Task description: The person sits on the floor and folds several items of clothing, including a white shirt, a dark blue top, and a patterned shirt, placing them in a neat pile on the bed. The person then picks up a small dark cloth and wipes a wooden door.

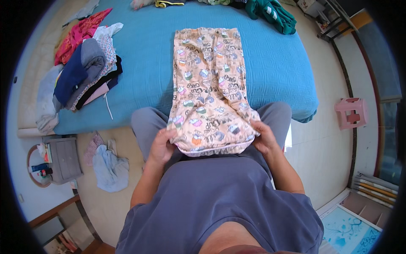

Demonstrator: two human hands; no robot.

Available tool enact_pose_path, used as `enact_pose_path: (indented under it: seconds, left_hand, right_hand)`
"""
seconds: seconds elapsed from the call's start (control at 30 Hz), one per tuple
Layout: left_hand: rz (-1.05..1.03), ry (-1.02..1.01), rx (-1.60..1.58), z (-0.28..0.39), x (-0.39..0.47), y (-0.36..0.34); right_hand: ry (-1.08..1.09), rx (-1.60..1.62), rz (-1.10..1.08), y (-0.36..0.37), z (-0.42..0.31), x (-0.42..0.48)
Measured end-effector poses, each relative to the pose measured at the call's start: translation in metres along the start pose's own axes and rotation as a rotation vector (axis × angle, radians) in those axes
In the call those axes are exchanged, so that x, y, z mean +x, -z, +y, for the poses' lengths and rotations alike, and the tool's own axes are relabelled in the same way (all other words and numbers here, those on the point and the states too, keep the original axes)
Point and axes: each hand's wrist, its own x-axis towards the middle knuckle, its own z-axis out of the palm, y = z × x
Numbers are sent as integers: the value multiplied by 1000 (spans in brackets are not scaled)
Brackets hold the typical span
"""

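A peach-coloured printed cloth garment, possibly pyjama trousers, lies lengthwise from the blue bedspread down over my lap. Cartoon cupcakes and lettering cover it. My left hand grips its near left corner, thumb on top. At the near right corner, my right hand holds the fabric the same way. The near edge with pale pink piping is raised between the hands, close to my body. Creases run through the right half of the cloth. My fingers under the fabric are hidden.
Heaped clothes cover the bed's left side. A green garment lies at its far right. Pale blue cloth rests on the floor beside a grey bedside cabinet. A pink plastic stool stands by the right wall.
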Motion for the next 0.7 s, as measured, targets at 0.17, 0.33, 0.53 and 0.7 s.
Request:
enact_pose_path:
  seconds: [0.17, 0.33, 0.53, 0.7]
  left_hand:
    - [78, -118, -60, 80, 68, -54]
    - [49, -123, -88, 145, 202, -50]
    - [177, -109, -6, 157, 345, -17]
    - [148, -510, 989, 95, 351, -5]
  right_hand:
    - [199, 2, -80, -79, -80, 25]
    - [201, 53, -108, -112, -151, 126]
    - [266, 253, 36, -129, -174, 263]
    - [736, -548, 172, -120, -130, 289]
